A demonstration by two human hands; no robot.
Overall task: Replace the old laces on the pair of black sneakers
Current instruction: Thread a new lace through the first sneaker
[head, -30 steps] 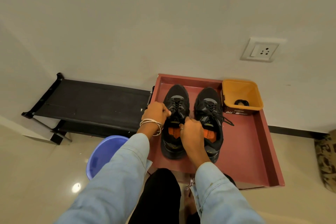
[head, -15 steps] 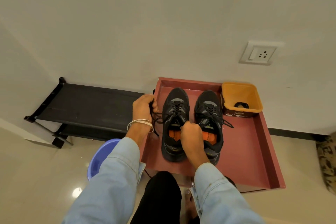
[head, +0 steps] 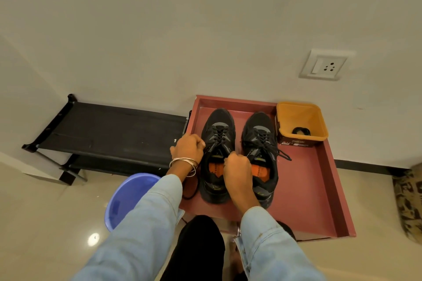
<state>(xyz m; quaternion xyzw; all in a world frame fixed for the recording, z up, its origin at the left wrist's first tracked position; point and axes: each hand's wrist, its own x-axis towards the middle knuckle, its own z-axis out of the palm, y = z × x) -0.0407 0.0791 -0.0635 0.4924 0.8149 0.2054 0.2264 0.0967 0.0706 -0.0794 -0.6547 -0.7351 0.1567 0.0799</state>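
Both hands, left hand [head: 188,146] and right hand [head: 237,166], pinch the left sneaker's [head: 217,155] lace [head: 213,143]

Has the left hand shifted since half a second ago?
Yes. The left hand has come back in toward the left sneaker; it now sits against the shoe's side, over the tray's left rim, gripping the lace.

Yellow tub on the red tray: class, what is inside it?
Inside the yellow tub, at its bottom, lies one small dark coiled item, too small to identify. The tub's near wall hides part of its floor.
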